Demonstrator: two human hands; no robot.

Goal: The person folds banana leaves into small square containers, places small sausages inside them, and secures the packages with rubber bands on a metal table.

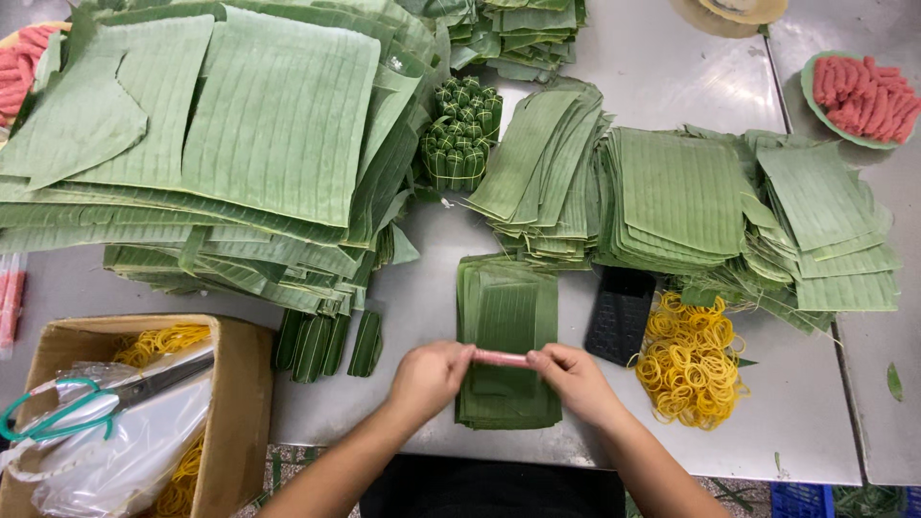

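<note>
Your left hand [429,376] and right hand [576,377] each pinch one end of a pink sausage stick [501,359], fingers closed, over the leaf stack [507,317] at the tabletop's [422,297] six o'clock edge.

A grey metal table [672,86] fills the view, its surface dully reflecting overhead light. A seam [779,86] splits it from a second tabletop [887,240] on the right. Below the near edge, patterned floor [288,460] shows, with a blue crate [801,501] at lower right.
</note>
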